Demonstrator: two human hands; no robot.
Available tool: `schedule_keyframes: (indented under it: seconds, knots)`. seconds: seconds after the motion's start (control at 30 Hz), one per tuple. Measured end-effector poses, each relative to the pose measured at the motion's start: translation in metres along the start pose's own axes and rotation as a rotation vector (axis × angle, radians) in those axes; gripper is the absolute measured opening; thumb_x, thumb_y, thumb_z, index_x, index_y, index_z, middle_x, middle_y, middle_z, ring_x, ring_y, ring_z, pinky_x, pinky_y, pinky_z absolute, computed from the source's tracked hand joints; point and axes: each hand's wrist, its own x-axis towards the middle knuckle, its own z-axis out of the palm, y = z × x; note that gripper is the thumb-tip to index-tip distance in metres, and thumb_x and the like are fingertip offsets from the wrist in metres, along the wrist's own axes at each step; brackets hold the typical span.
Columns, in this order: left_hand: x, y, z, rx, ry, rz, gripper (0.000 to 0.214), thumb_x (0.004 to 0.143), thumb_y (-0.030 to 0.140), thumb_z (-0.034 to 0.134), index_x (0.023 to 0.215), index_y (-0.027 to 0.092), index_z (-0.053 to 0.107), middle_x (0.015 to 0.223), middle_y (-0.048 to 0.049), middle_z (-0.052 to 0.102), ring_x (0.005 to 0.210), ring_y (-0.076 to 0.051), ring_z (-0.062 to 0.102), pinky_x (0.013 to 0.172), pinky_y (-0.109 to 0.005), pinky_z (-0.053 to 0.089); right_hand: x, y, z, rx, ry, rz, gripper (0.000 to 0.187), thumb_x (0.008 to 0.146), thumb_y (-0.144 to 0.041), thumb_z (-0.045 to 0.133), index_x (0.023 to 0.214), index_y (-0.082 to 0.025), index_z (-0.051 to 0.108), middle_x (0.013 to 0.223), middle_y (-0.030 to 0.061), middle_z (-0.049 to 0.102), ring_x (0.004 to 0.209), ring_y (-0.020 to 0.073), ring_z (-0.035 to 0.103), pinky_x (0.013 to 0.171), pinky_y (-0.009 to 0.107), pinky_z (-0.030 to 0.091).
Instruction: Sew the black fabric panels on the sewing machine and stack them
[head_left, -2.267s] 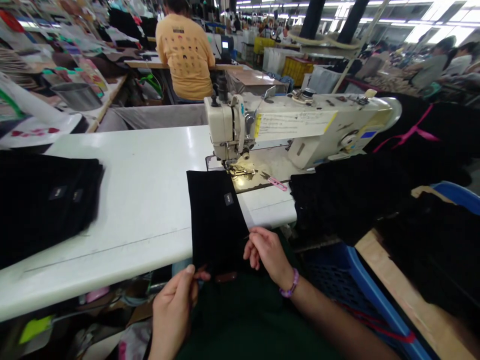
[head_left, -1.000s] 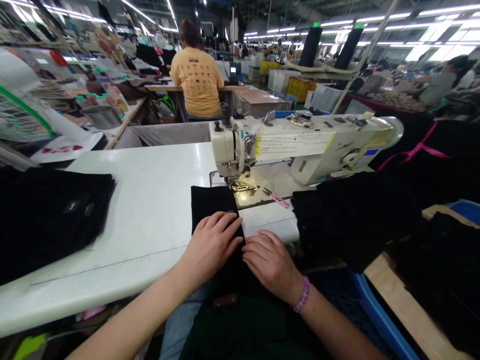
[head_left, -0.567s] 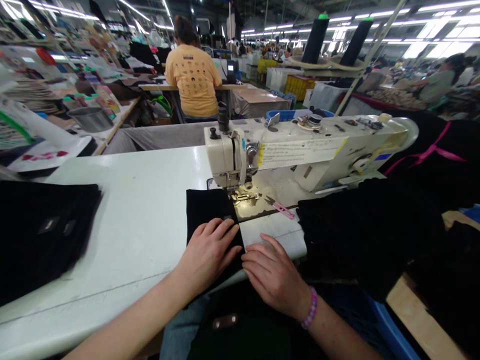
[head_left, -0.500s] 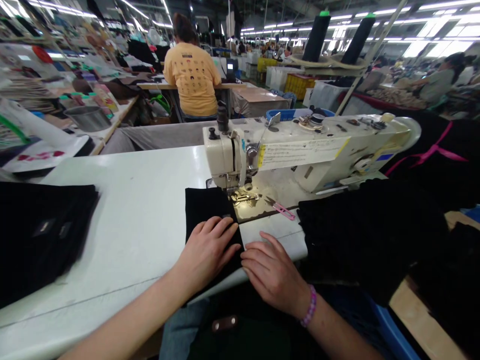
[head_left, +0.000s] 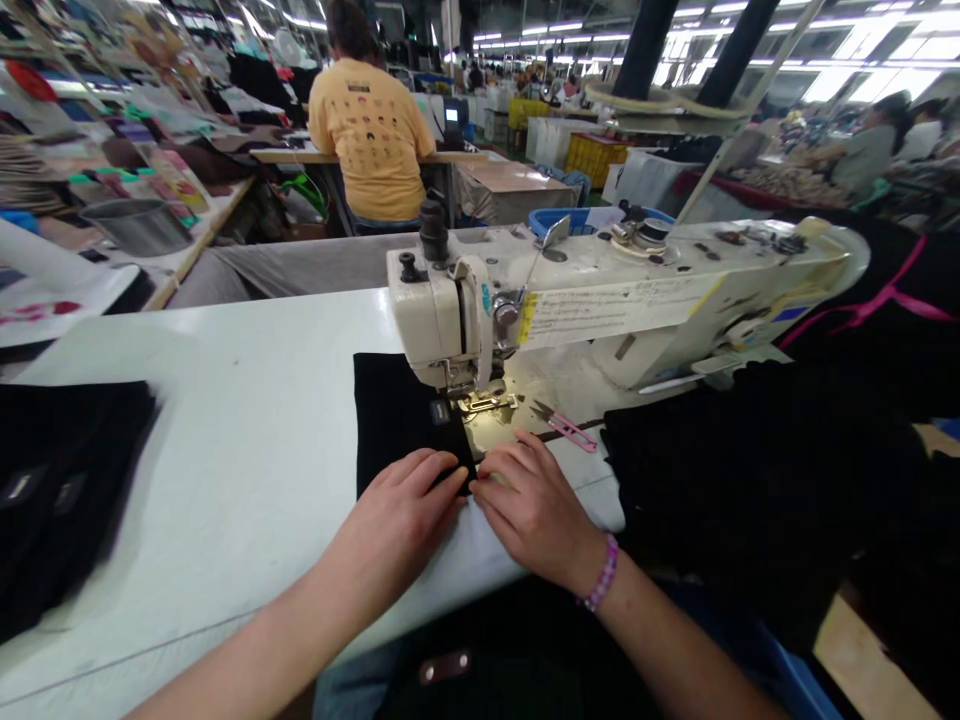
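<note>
A black fabric piece (head_left: pixel 390 420) with a small label (head_left: pixel 440 412) lies flat on the white table, its right edge by the needle area of the sewing machine (head_left: pixel 637 290). My left hand (head_left: pixel 409 505) rests on its near end, thumb and fingers closed on the cloth close to the right edge. At the near right corner, the bent fingertips of my right hand (head_left: pixel 532 510) pinch the same edge, almost touching my left fingers. Pink-handled thread snips (head_left: pixel 566 428) lie on the machine bed, beyond my right hand.
Black fabric pieces with labels (head_left: pixel 60 490) are stacked on the table at left. A large heap of black cloth (head_left: pixel 735 480) covers the right side. Behind the machine are a blue basket (head_left: pixel 551 222) and a seated person in a yellow shirt (head_left: pixel 371 140).
The fabric has shifted away toward the machine, and its label has come out from under my left fingers. Both hands now close together at the near corner. The camera view has moved slightly.
</note>
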Motion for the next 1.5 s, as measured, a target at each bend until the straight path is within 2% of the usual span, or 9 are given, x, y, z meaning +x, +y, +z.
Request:
schedule_keyframes:
  seconds: [0.07, 0.17, 0.77, 0.93, 1.03, 1.23, 1.33, 1.4, 1.5]
  knots:
    - [-0.001, 0.003, -0.001, -0.038, 0.018, 0.038, 0.024, 0.098, 0.018, 0.049, 0.106, 0.012, 0.07, 0.104, -0.0111, 0.071, 0.098, -0.022, 0.065, 0.087, -0.037, 0.06, 0.006, 0.003, 0.001, -0.009, 0.002, 0.002, 0.016, 0.097, -0.016, 0.055, 0.096, -0.02, 0.07, 0.1, 0.0046, 0.066, 0.105, 0.0208, 0.056, 0.117, 0.047, 0.031]
    - [0.001, -0.001, 0.0, -0.028, 0.046, 0.061, 0.027, 0.099, 0.019, 0.046, 0.105, 0.011, 0.071, 0.102, -0.0117, 0.072, 0.098, -0.023, 0.066, 0.085, -0.038, 0.061, 0.016, 0.007, 0.002, -0.025, 0.004, 0.0, 0.016, 0.096, -0.015, 0.056, 0.094, -0.02, 0.071, 0.099, 0.0047, 0.066, 0.105, 0.0213, 0.056, 0.116, 0.048, 0.032]
    - [0.035, -0.063, 0.005, -0.073, -0.005, 0.068, 0.03, 0.098, 0.025, 0.046, 0.101, 0.015, 0.074, 0.104, -0.0121, 0.071, 0.1, -0.024, 0.065, 0.087, -0.039, 0.059, 0.055, 0.024, 0.016, -0.172, -0.049, 0.074, 0.013, 0.098, -0.021, 0.059, 0.098, -0.022, 0.072, 0.103, 0.0048, 0.066, 0.103, 0.0235, 0.052, 0.111, 0.048, 0.034]
    - [0.042, -0.076, 0.007, -0.112, -0.013, 0.053, 0.032, 0.099, 0.027, 0.045, 0.106, 0.017, 0.075, 0.107, -0.0117, 0.071, 0.104, -0.024, 0.065, 0.093, -0.041, 0.057, 0.046, 0.019, 0.013, -0.141, -0.033, 0.088, 0.013, 0.098, -0.022, 0.061, 0.105, -0.023, 0.071, 0.107, 0.0061, 0.066, 0.109, 0.0238, 0.054, 0.114, 0.051, 0.032]
    - [0.043, -0.076, 0.007, -0.092, 0.002, 0.043, 0.032, 0.099, 0.027, 0.045, 0.106, 0.016, 0.075, 0.109, -0.0127, 0.07, 0.103, -0.024, 0.065, 0.093, -0.041, 0.057, 0.032, 0.007, 0.011, -0.106, -0.025, 0.115, 0.011, 0.096, -0.026, 0.064, 0.104, -0.021, 0.07, 0.107, 0.0071, 0.067, 0.107, 0.0244, 0.056, 0.112, 0.051, 0.036]
    - [0.037, -0.073, 0.009, -0.089, 0.057, 0.032, 0.032, 0.099, 0.026, 0.045, 0.112, 0.015, 0.072, 0.112, -0.0131, 0.069, 0.107, -0.023, 0.063, 0.096, -0.041, 0.054, 0.002, -0.017, 0.019, -0.085, 0.018, 0.157, 0.027, 0.094, -0.021, 0.065, 0.121, -0.018, 0.064, 0.122, 0.0108, 0.063, 0.113, 0.0267, 0.055, 0.108, 0.05, 0.042]
    - [0.033, -0.07, 0.012, -0.043, 0.033, -0.045, 0.034, 0.1, 0.028, 0.043, 0.117, 0.015, 0.07, 0.12, -0.0136, 0.068, 0.113, -0.024, 0.062, 0.102, -0.044, 0.05, -0.003, -0.02, 0.025, -0.062, 0.047, 0.145, 0.024, 0.095, -0.018, 0.061, 0.118, -0.019, 0.064, 0.121, 0.0107, 0.064, 0.112, 0.0266, 0.056, 0.104, 0.048, 0.045]
    - [0.031, -0.066, 0.014, 0.047, 0.003, -0.189, 0.038, 0.1, 0.034, 0.044, 0.126, 0.015, 0.064, 0.133, -0.015, 0.064, 0.125, -0.028, 0.057, 0.11, -0.051, 0.042, -0.004, -0.019, 0.026, -0.046, 0.07, 0.136, 0.021, 0.095, -0.017, 0.059, 0.115, -0.018, 0.066, 0.118, 0.0109, 0.065, 0.11, 0.0264, 0.056, 0.101, 0.046, 0.048]
    - [0.031, -0.063, 0.018, 0.16, -0.035, -0.408, 0.054, 0.099, 0.045, 0.046, 0.143, 0.015, 0.05, 0.152, -0.018, 0.049, 0.143, -0.035, 0.041, 0.115, -0.061, 0.03, -0.003, -0.017, 0.027, -0.037, 0.097, 0.117, 0.021, 0.095, -0.016, 0.058, 0.114, -0.017, 0.067, 0.117, 0.0115, 0.065, 0.109, 0.0262, 0.057, 0.1, 0.046, 0.048]
